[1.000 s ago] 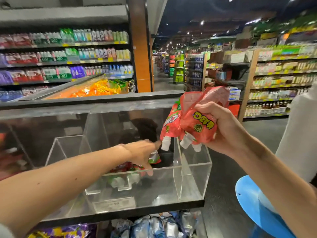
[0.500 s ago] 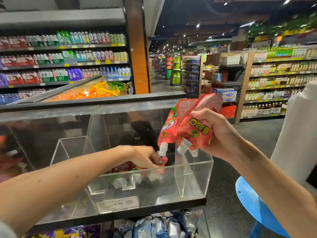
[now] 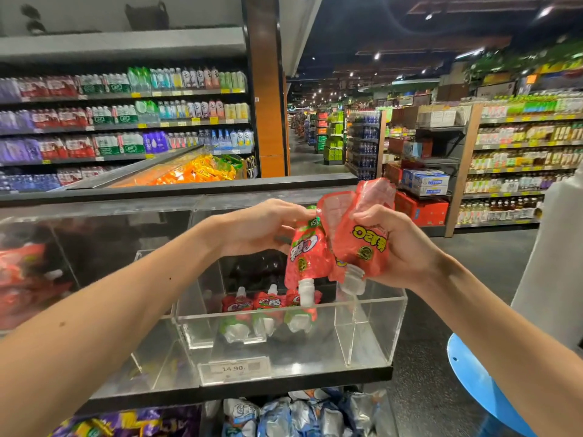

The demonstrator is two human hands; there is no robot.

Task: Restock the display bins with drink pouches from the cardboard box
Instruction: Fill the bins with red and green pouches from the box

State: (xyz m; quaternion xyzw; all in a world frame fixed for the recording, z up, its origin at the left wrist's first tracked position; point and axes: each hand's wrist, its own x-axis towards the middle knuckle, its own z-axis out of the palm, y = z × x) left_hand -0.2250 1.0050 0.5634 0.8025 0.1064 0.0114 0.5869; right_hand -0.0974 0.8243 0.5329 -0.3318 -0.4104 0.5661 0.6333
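Observation:
My right hand (image 3: 400, 247) grips a bunch of red drink pouches (image 3: 359, 244), held upside down with white caps pointing down, above the clear acrylic display bin (image 3: 372, 329). My left hand (image 3: 262, 225) has come up beside them and pinches the top edge of the leftmost red pouch (image 3: 304, 257) in that bunch. Three red pouches (image 3: 268, 307) lie in a row inside the bin's middle compartment, caps toward the front. The cardboard box is not in view.
A price tag reading 14.90 (image 3: 235, 369) sits on the bin's front. Blue and white pouches (image 3: 284, 417) fill the shelf below, purple packs (image 3: 120, 424) to their left. A blue round object (image 3: 482, 386) stands at lower right. Stocked aisles run behind.
My left hand has left the pouches in the bin and risen to the bunch in my right hand, taking hold of the leftmost pouch. The right hand stayed nearly still.

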